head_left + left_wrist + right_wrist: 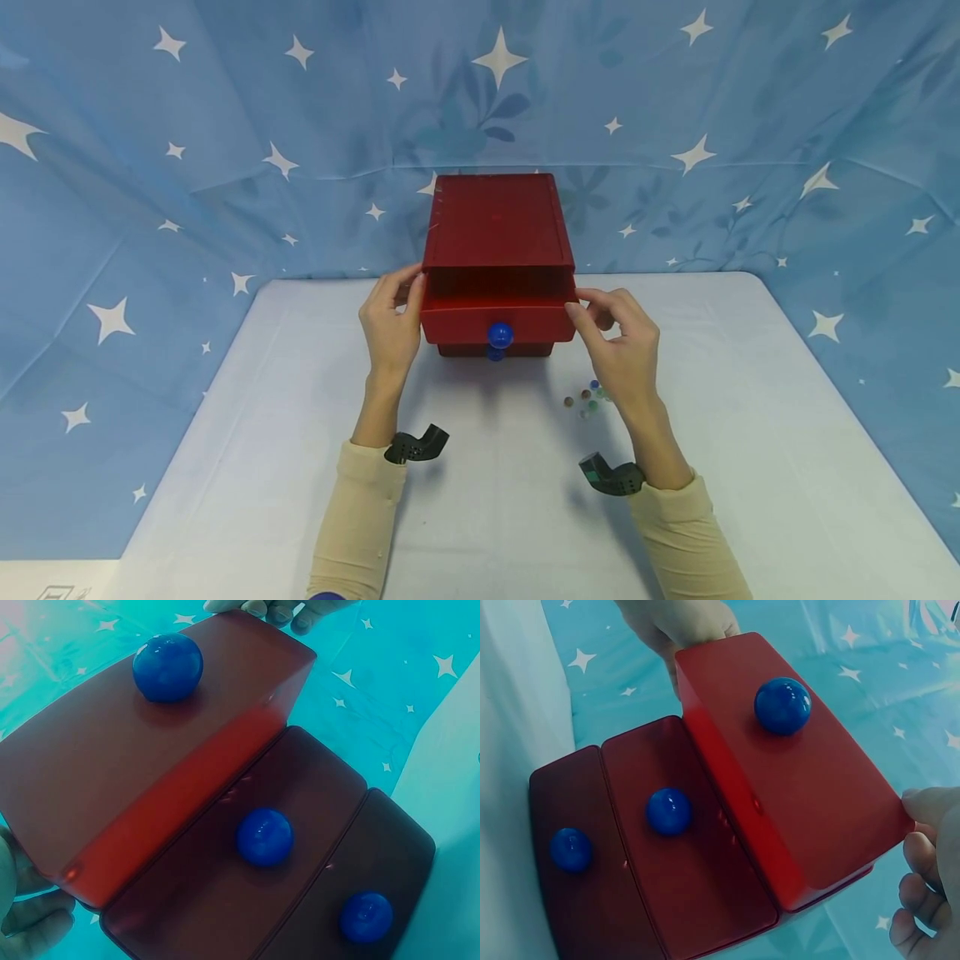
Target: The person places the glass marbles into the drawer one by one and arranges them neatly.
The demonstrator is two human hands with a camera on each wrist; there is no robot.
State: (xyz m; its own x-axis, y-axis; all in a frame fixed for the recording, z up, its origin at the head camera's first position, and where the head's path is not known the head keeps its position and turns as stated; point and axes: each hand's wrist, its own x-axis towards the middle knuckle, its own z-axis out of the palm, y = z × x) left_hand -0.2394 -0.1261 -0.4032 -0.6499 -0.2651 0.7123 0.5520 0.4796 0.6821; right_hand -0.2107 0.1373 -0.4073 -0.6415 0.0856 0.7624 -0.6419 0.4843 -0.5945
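Observation:
A small red cabinet (495, 221) with three stacked drawers stands on the white table. Its top drawer (457, 323) is pulled partway out, showing a dark inside and a round blue knob (500, 336) on the front. My left hand (392, 321) holds the drawer's left side near the front, thumb by the upper edge. At the front right corner my right hand (624, 337) pinches the drawer between thumb and fingers. Below, the middle drawer (697, 892) and the bottom drawer (574, 900) are pushed in, each with a blue knob.
Several small glass marbles (587, 402), brown, blue, green and clear, lie on the white tabletop (487, 517) beside my right wrist. A blue curtain (322, 125) with white stars hangs behind and around the table. Both wrists wear dark bands (615, 477).

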